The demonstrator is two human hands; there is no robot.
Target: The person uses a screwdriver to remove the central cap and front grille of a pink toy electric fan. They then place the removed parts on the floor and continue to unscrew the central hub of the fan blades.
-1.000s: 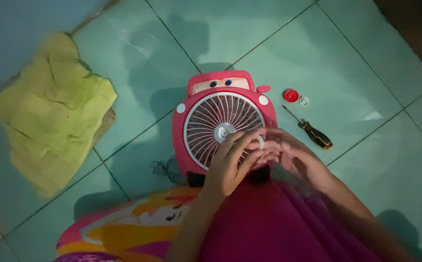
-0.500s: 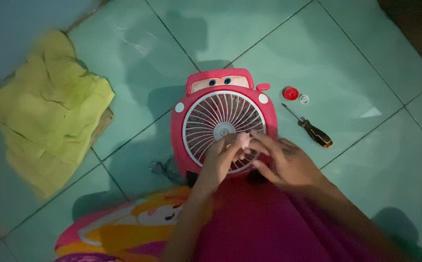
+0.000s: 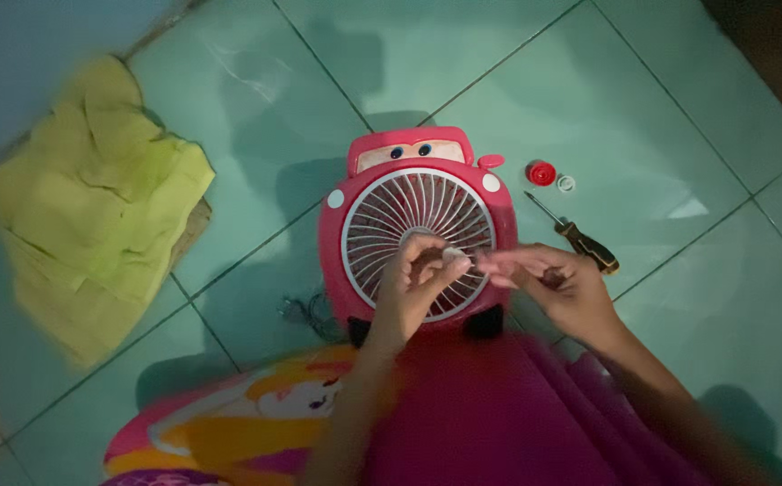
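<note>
A pink toy-car-shaped fan (image 3: 413,171) with a white round grille (image 3: 382,225) lies face up on the tiled floor in front of my lap. My left hand (image 3: 409,292) is over the grille's centre hub, its thumb and fingers pinched on a small white part (image 3: 452,256). My right hand (image 3: 566,288) hovers at the fan's right edge, fingers stretched left toward that part, with nothing visible in it. The two hands' fingertips are a short gap apart.
A screwdriver with a dark handle (image 3: 584,243) lies right of the fan, with a red cap (image 3: 541,173) and a small white ring (image 3: 566,184) beyond it. A crumpled yellow-green cloth (image 3: 85,207) lies at left. A cable (image 3: 305,315) trails from the fan's lower left.
My right hand has drawn back to the right, away from the left hand. The left hand has shifted up over the hub with the small white part.
</note>
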